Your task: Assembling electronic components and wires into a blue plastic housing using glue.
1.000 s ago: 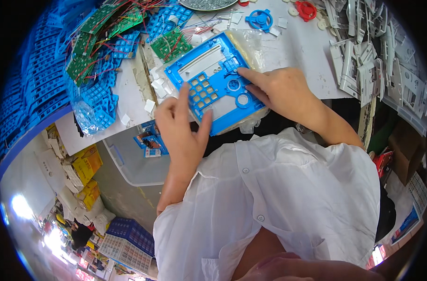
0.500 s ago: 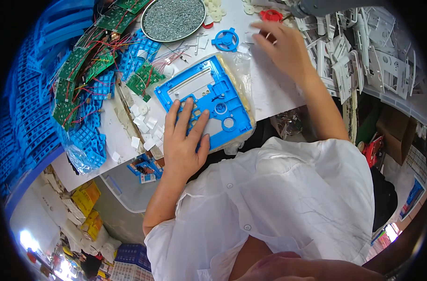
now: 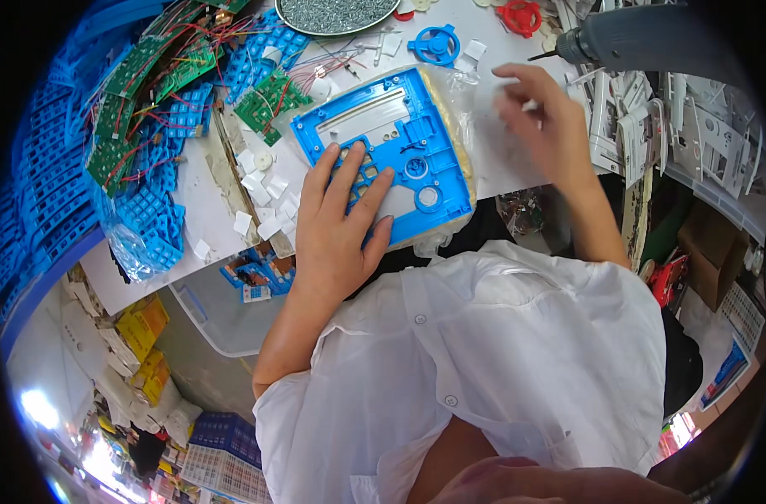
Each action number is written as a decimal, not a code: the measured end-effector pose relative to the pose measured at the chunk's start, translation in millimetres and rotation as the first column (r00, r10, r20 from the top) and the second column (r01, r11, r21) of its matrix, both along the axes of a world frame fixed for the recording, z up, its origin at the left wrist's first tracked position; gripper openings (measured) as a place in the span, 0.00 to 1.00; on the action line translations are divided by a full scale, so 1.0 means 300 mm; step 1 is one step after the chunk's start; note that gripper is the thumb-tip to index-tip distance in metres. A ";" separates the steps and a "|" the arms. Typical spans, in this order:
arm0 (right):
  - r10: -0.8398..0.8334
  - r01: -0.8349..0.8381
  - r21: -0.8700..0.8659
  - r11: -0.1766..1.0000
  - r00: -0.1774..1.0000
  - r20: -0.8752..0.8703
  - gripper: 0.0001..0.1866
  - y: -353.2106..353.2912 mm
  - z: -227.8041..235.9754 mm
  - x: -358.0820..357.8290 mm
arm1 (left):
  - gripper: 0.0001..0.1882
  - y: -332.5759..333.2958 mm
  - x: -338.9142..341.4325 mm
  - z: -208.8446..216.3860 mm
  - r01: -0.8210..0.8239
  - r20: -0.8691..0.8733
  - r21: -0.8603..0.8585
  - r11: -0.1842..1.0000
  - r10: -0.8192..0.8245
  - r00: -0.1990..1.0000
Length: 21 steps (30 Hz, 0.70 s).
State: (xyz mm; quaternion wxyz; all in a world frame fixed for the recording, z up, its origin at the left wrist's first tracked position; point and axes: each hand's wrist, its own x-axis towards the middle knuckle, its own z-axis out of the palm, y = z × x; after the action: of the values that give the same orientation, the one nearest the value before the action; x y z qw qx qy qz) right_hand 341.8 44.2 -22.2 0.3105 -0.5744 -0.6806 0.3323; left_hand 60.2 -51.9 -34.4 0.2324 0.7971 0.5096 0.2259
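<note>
Panel (image 3: 391, 151), blue and full of cutouts, is lying at the near edge of the table (image 3: 500, 172), on a yellowish pad (image 3: 452, 126) that is showing along its right side. The left hand (image 3: 332, 235) is pressing flat on the panel's left part; its fingers (image 3: 343, 178) are spreading over the square key holes, slightly apart, with the thumb standing off toward the near side. The right hand (image 3: 551, 126) is hovering right of the panel, clear of it, its fingers half bent and parted from the thumb; blur is softening the fingertips. Just beyond that hand, a grey power driver (image 3: 643, 46) is pointing its bit leftward. A blue ring (image 3: 437, 61) is lying past the panel's far edge, and white pieces (image 3: 261, 189) are scattering to the left, near a green board (image 3: 269, 102).

Farther off, a round tray (image 3: 336, 33) is holding a heap of small metal screws (image 3: 336, 12). At far right, a clear tub (image 3: 712, 202) is brimming with white plastic parts (image 3: 702, 126). Near left, below the table, a clear bin (image 3: 231, 319) is holding some blue parts (image 3: 269, 273). At the left, blue parts (image 3: 42, 168) are piling up behind a curved blue rim (image 3: 55, 283).
</note>
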 end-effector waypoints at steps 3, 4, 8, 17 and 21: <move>0.103 -0.105 -0.003 0.995 0.986 -0.130 0.08 -0.131 0.008 -0.067 | 0.28 -0.005 0.000 0.004 -0.010 -0.017 0.001 1.000 0.010 1.000; 0.132 -0.127 0.045 0.991 0.984 -0.121 0.08 -0.152 0.017 -0.096 | 0.28 -0.003 0.002 0.014 -0.012 -0.059 0.006 1.000 0.013 0.998; 0.213 -0.220 0.285 0.933 0.975 0.055 0.09 -0.166 0.008 -0.200 | 0.30 -0.011 0.011 0.029 0.048 -0.133 0.061 0.997 -0.039 0.990; 0.186 -0.251 0.264 0.931 0.951 0.248 0.07 -0.160 -0.031 -0.235 | 0.26 -0.014 0.008 -0.011 0.078 -0.047 0.030 0.997 -0.076 0.996; 0.223 -0.280 0.217 0.935 0.941 0.253 0.10 -0.164 -0.008 -0.221 | 0.26 -0.015 0.004 -0.018 0.078 -0.034 0.032 0.996 -0.077 0.996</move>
State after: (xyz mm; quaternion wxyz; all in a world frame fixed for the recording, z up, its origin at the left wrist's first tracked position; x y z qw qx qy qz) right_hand 275.6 -5.1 -24.6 0.2559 -0.4722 -0.8159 0.2142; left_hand 61.5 -56.6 -39.6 0.2193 0.8236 0.4782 0.2121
